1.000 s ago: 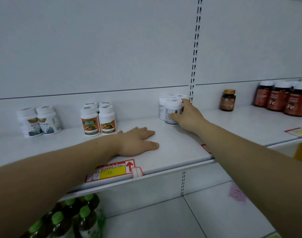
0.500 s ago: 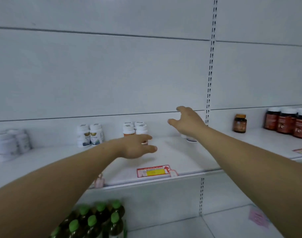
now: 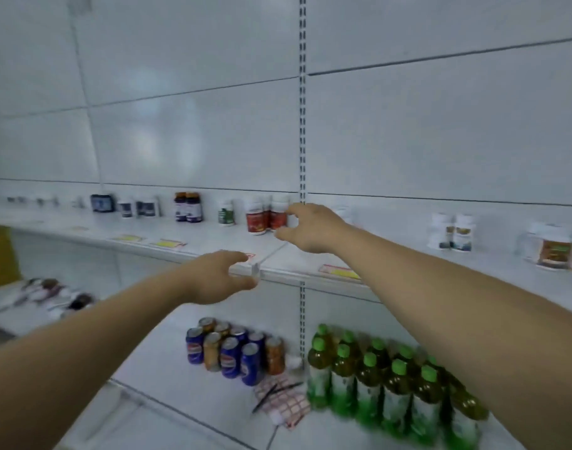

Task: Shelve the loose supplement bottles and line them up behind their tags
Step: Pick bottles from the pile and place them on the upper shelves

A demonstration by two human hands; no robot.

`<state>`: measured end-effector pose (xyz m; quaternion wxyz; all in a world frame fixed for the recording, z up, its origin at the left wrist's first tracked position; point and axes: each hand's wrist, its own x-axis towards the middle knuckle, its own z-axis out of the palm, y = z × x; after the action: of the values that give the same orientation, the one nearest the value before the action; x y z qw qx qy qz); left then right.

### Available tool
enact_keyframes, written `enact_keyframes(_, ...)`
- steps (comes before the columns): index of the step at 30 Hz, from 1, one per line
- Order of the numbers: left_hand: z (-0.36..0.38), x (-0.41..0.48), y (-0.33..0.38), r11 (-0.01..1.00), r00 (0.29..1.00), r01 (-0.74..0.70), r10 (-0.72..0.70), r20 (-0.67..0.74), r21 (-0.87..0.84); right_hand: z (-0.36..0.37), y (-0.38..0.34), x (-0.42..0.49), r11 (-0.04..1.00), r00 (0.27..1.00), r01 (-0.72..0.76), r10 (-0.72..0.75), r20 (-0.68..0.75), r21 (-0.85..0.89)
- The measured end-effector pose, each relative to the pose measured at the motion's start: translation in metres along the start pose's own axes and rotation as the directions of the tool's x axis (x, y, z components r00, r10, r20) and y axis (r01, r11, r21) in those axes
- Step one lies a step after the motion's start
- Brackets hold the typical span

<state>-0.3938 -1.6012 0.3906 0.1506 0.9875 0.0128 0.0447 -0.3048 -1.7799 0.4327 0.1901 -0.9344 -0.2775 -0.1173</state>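
Two white bottles with red labels (image 3: 265,216) stand on the white upper shelf (image 3: 213,237) near the upright post. My right hand (image 3: 305,227) hovers just right of them, thumb and fingers spread, holding nothing. At the shelf's front edge my left hand (image 3: 221,276) floats with loosely curved fingers, empty, close to a red-and-white price tag (image 3: 247,255). A green-labelled bottle (image 3: 226,213) and two dark bottles with blue labels (image 3: 188,206) stand further left. White bottles (image 3: 452,232) stand to the right.
More bottles and jars line the shelf on the far left (image 3: 138,206) and far right (image 3: 555,249). Yellow price tags (image 3: 339,272) lie along the front edge. The lower shelf holds drink cans (image 3: 234,350), green-capped bottles (image 3: 388,375) and a checked cloth (image 3: 283,401).
The view has swung left along the shelf. My right hand let go of the white bottle and now hovers by the red-labelled bottles. My left hand lifted off the shelf.
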Motion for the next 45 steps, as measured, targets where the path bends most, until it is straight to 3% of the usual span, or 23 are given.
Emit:
enact_keyframes(5,-0.026,-0.048,-0.135,0.978,0.976,0.207,-0.208,-0.064,-0.016,0.079,-0.140,0.062,0.981,0.975,0.180,-0.187,0.120,0.065)
enact_keyframes(11,-0.025,-0.067,-0.275,0.919,0.919,0.387,-0.391,-0.044,-0.079,0.185,-0.265,0.124,0.921,0.893,0.356,-0.385,0.233,0.158)
enact_keyframes(20,-0.008,0.000,-0.467,0.827,0.830,0.557,-0.555,0.044,-0.078,0.357,-0.357,0.263,0.901,0.809,0.393,-0.434,0.396,0.184)
enact_keyframes(25,-0.007,0.039,-0.563,0.793,0.796,0.604,-0.596,0.110,-0.079,0.436,-0.392,0.347,0.937,0.796,0.285,-0.349,0.495,0.202)
enact_keyframes(35,-0.003,0.125,-0.808,0.838,0.831,0.536,-0.503,0.237,-0.103,0.614,-0.462,0.484,0.988,0.822,0.098,-0.148,0.549,0.120)
enact_keyframes(38,-0.001,0.147,-0.887,0.832,0.820,0.541,-0.487,0.301,-0.127,0.665,-0.482,0.514,0.995,0.799,0.013,-0.070,0.597,0.099)
enact_keyframes(45,-0.002,0.216,-1.030,0.877,0.797,0.480,-0.432,0.423,-0.008,0.742,-0.504,0.581,0.983,0.772,-0.174,0.101,0.627,0.056)
